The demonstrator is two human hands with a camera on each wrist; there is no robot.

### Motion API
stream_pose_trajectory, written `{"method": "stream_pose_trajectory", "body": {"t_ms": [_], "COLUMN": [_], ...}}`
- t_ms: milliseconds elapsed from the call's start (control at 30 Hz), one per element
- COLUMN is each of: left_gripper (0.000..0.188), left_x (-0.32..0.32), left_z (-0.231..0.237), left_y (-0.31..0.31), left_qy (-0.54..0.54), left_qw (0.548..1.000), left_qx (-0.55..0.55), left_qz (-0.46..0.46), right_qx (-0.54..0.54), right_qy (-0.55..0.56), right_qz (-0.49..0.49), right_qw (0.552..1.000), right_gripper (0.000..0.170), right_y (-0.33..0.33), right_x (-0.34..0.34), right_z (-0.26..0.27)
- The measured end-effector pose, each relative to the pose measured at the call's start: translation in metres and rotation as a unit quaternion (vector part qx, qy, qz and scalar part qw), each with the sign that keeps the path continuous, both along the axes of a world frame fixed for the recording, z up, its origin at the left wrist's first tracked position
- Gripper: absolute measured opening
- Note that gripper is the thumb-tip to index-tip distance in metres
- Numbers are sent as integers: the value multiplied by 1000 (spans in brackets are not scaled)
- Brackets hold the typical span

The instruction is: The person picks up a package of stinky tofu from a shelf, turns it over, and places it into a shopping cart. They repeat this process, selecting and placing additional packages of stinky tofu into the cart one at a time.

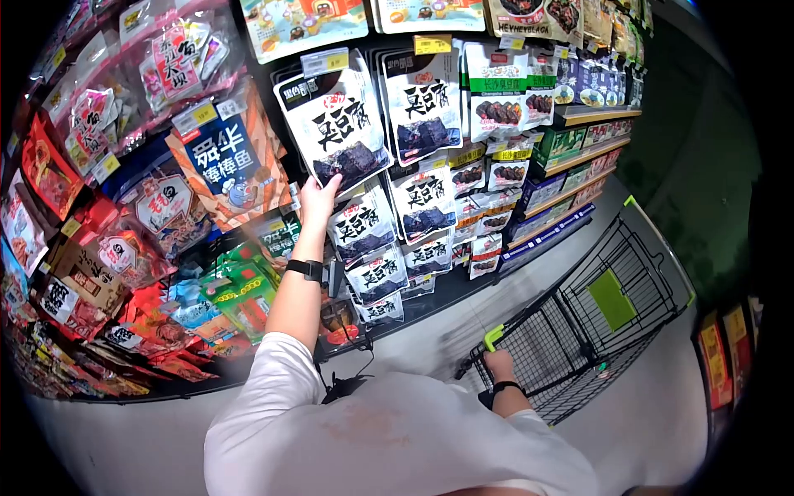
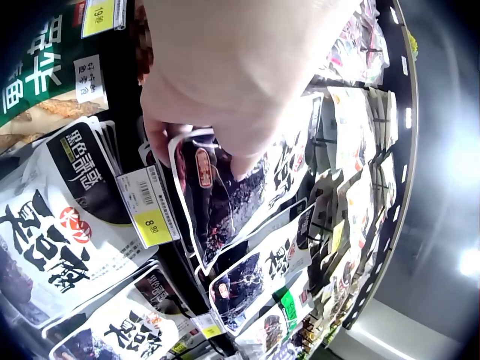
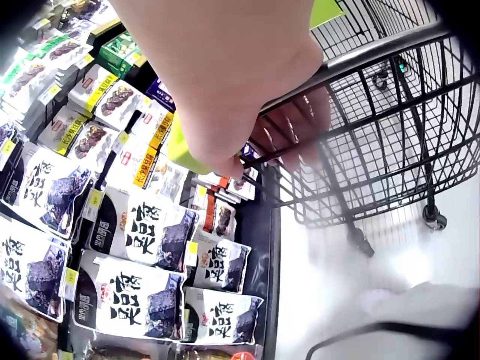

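At left, an orange-and-blue plastic snack bag [image 1: 227,165] is hanging; near upper centre, the left hand [image 1: 318,201] is pinching the lower edge of a glossy white-and-black plastic pouch [image 1: 337,124], its grip narrowed to the pouch's thickness; the pouch is hanging tilted in its row; at lower right, the right hand [image 1: 499,364] is curling its grip round the near rim of a black wire shopping cart with a green panel [image 1: 612,299].
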State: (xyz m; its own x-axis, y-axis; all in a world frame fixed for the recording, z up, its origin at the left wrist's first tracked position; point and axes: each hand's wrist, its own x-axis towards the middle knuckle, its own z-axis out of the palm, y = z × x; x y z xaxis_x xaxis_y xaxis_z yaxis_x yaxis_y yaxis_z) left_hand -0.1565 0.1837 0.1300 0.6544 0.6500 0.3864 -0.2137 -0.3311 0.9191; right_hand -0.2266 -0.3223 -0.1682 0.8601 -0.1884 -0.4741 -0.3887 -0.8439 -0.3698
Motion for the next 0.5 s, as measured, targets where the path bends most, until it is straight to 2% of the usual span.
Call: {"method": "stream_pose_trajectory", "body": {"t_ms": [67,100,300,433,500], "left_gripper": [18,17,17,18,20], "left_x": [0,-3,-15,-13,-14], "left_z": [-1,0,1,-3,0], "left_y": [2,6,29,31,23], "left_qy": [-48,-38,-29,7,-11], "left_qw": [984,986,990,993,990], "left_qx": [-126,-105,-67,-39,-68], "left_qz": [-119,-121,-119,-111,-123], "right_qx": [-18,-15,-75,-51,-36], "right_qy": [2,-1,-67,-90,-104], "right_qz": [-23,-33,-42,-37,-39], "right_qw": [1000,999,994,994,993], "right_gripper": [43,44,42,40,39], "right_y": [-2,4,11,6,3], "right_x": [-7,-13,-26,-35,-37], "right_z": [3,25,22,14,12]}}
